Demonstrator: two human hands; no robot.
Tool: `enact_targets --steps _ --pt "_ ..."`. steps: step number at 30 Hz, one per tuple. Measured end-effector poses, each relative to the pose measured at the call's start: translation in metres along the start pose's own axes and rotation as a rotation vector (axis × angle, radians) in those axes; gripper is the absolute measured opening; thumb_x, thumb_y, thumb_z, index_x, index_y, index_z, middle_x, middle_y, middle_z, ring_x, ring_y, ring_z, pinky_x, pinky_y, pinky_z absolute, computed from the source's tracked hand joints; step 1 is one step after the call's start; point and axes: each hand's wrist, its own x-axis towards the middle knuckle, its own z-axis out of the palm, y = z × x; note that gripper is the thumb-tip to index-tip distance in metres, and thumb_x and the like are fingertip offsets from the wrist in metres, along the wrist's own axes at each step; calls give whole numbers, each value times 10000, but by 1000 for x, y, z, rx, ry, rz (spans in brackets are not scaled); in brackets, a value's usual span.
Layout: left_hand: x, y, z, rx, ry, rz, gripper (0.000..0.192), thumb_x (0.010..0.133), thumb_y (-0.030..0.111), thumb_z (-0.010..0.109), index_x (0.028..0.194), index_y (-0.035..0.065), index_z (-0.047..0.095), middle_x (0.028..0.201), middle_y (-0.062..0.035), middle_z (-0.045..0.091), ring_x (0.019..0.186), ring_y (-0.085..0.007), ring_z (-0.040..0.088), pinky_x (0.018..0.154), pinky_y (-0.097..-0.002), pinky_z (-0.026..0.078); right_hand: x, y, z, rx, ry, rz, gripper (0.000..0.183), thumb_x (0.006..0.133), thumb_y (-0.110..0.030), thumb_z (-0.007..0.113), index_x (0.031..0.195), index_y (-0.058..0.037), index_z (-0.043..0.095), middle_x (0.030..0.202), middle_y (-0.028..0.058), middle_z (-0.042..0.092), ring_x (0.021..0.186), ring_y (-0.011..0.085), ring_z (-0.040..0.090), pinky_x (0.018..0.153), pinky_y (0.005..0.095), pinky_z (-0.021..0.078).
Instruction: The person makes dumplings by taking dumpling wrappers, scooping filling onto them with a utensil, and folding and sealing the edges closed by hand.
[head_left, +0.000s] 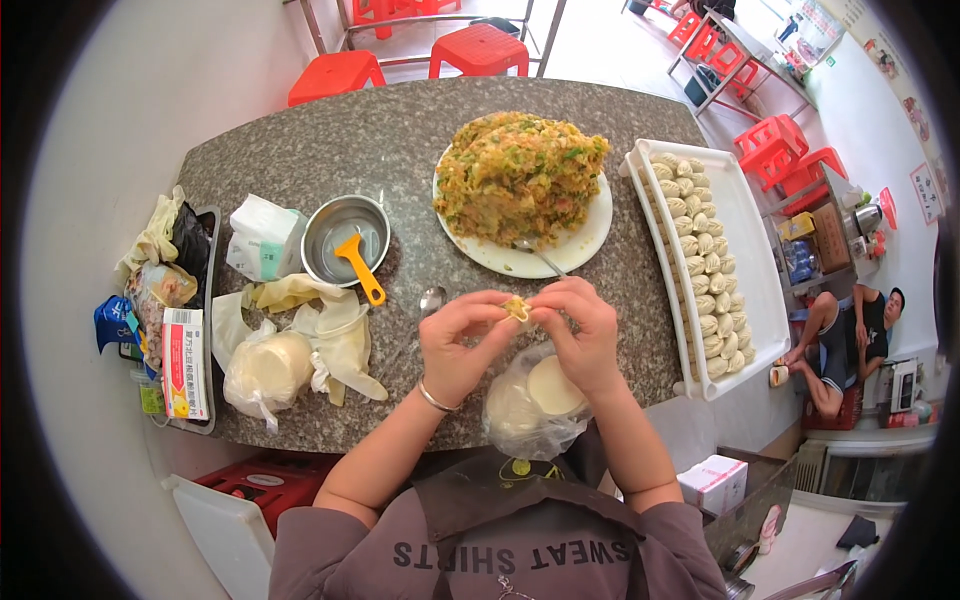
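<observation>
My left hand (469, 341) and my right hand (581, 330) pinch one dumpling (517, 307) between their fingertips, its filling showing at the top. Below them, an opened plastic bag holds round dough wrappers (553, 385). Beyond, a white plate (487, 259) bears a tall mound of chopped vegetable filling (521, 176); a metal utensil's handle (551, 262) sticks out near my right fingers. A metal spoon (433, 301) lies left of my left hand. At the right, pleated dumplings (705, 244) stand in rows on a white plastic tray (757, 255).
At left on the speckled stone tabletop (300, 142) are a metal bowl (346, 210) with a yellow-handled peeler (364, 271), a tissue pack (262, 236), rubber gloves (341, 337), bagged wrappers (268, 367) and a loaded tray (214, 262). Red stools (480, 51) stand beyond. A person (847, 337) sits at far right.
</observation>
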Motion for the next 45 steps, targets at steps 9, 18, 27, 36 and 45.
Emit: enact_targets --steps 9,18,27,36,45 --pt "6 -7 -1 -180 -111 5 177 819 -50 697 994 -35 683 1154 -162 630 1041 -188 632 854 -280 548 10 6 -14 144 -129 140 94 784 -45 714 857 -19 660 823 78 643 793 215 622 722 318 488" --pt "2 -4 1 -176 -55 -27 189 812 -21 718 999 -17 691 1101 -160 657 986 -188 657 835 -287 551 6 -6 -8 -191 -63 -172 120 759 -61 736 852 -31 666 831 74 624 816 245 608 731 334 489" --pt "7 -6 -1 78 -119 122 280 787 -1 731 1065 19 702 1124 -155 671 973 -219 678 792 -287 559 9 -2 -21 56 -186 128 100 779 -46 717 858 -16 662 872 78 644 825 221 622 742 324 492" --pt "3 -2 0 9 -93 71 189 805 -25 717 990 -14 684 1057 -163 684 980 -194 670 783 -269 563 4 0 -6 -27 -82 -20 131 768 -61 731 872 -13 668 863 96 639 805 245 623 741 331 497" --pt "5 -5 -1 -110 -73 31 212 817 -65 687 1025 -29 673 1173 -165 619 1034 -197 644 847 -279 559 4 1 -11 -132 -55 -100 91 787 -36 710 865 -11 671 874 103 649 835 218 620 787 324 488"
